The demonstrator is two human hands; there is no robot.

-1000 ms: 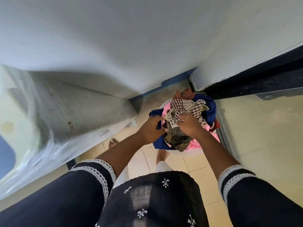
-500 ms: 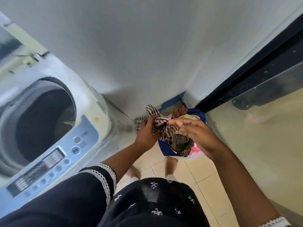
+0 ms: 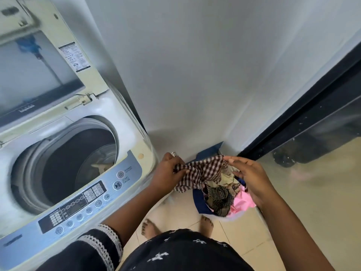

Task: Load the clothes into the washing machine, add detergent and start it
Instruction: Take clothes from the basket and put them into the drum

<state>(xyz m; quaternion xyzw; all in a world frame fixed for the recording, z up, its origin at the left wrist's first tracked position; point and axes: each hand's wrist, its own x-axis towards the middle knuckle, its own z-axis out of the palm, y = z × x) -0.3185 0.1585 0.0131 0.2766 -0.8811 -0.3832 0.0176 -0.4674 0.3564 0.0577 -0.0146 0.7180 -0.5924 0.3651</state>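
White top-load washing machine (image 3: 136, 133) at left, lid (image 3: 39, 71) up, drum (image 3: 78, 165) open with one pale garment inside. Control panel (image 3: 88, 200) along the front edge. Left hand (image 3: 168, 176) pinches a brown-and-white checked cloth (image 3: 199, 171) – right hand (image 3: 252, 177) holds its other end, fingers loosely curled. Cloth hangs over the laundry basket (image 3: 236, 215) of clothes (image 3: 220, 198) on the tiled floor (image 3: 244, 237), right of the machine.

Drum mouth (image 3: 78, 165) gapes unobstructed, lid (image 3: 39, 71) raised.
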